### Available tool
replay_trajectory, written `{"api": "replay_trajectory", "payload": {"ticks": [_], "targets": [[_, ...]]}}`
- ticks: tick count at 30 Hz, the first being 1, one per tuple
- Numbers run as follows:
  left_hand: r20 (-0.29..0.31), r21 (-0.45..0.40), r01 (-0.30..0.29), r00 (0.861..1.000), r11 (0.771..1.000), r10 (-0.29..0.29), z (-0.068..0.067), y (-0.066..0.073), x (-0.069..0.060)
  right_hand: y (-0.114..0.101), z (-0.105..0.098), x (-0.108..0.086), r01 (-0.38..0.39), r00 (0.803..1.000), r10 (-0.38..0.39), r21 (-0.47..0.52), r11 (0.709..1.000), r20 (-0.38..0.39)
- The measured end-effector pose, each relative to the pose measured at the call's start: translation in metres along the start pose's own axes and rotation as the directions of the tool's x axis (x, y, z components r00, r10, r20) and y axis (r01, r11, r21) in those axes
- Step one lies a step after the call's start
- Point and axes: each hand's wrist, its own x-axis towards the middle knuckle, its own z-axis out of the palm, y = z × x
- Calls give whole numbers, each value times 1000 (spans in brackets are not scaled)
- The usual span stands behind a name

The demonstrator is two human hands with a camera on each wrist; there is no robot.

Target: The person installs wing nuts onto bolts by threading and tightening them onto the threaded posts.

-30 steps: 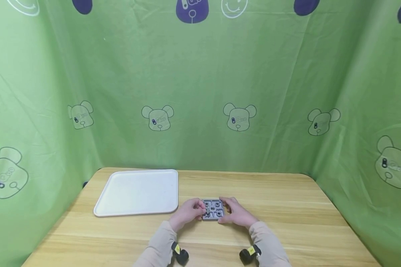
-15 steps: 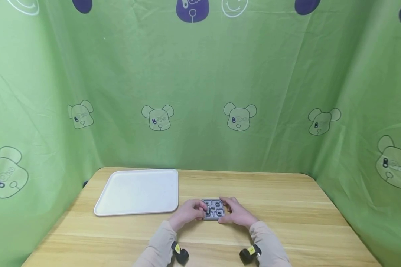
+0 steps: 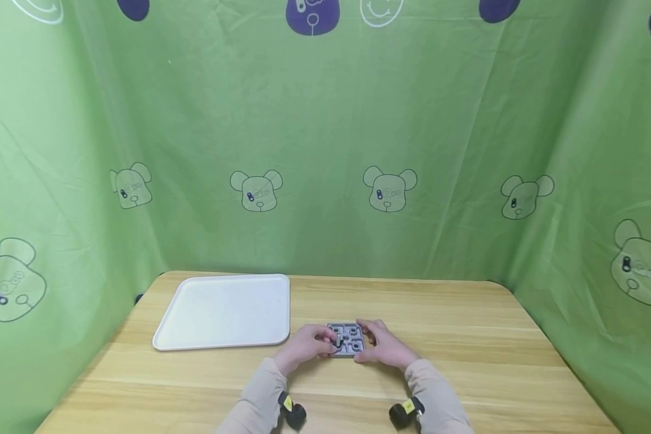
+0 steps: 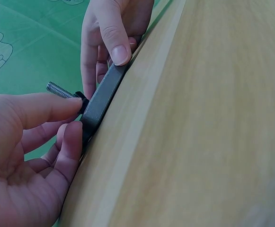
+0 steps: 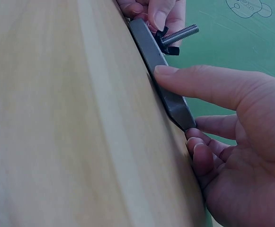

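Observation:
A square grey metal plate [image 3: 354, 340] with moulded recesses lies flat on the wooden table. From its left part rises a threaded stud [image 5: 182, 34], carrying a black wing nut [image 5: 172, 50] low down near the plate. My left hand [image 3: 305, 346] pinches at the wing nut; in the left wrist view the index finger touches it, while the thumb lies by the plate's edge. On the opposite side my right hand [image 3: 386, 348] grips the plate, thumb on the near side face and fingers around the far corner. The fingers partly hide the nut.
A white rectangular tray [image 3: 222, 313] lies at the table's back left, left of the plate. The wooden table [image 3: 439, 313] extends to the right. Green printed curtains [image 3: 325, 120] enclose the back and sides.
My left fingers have shifted slightly at the wing nut, and the dark nut shows turned to a different angle. The right hand and the plate stay in place.

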Motion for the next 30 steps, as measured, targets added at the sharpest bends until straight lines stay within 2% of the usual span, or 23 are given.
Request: {"api": "replay_trajectory", "payload": {"ticks": [15, 21, 26, 30], "targets": [[10, -15, -11, 1000, 1000, 11, -2, 0, 0, 0, 1, 2, 9, 1000, -9, -19, 1000, 1], [15, -62, -13, 1000, 998, 14, -3, 0, 0, 0, 1, 3, 24, 1000, -24, -26, 999, 8], [38, -72, -2, 999, 997, 4, -8, 6, -2, 2, -4, 4, 31, 999, -30, -7, 1000, 35], [68, -100, 34, 997, 994, -27, -16, 16, -4, 4, -15, 4, 51, 997, -53, 37, 998, 57]]}}
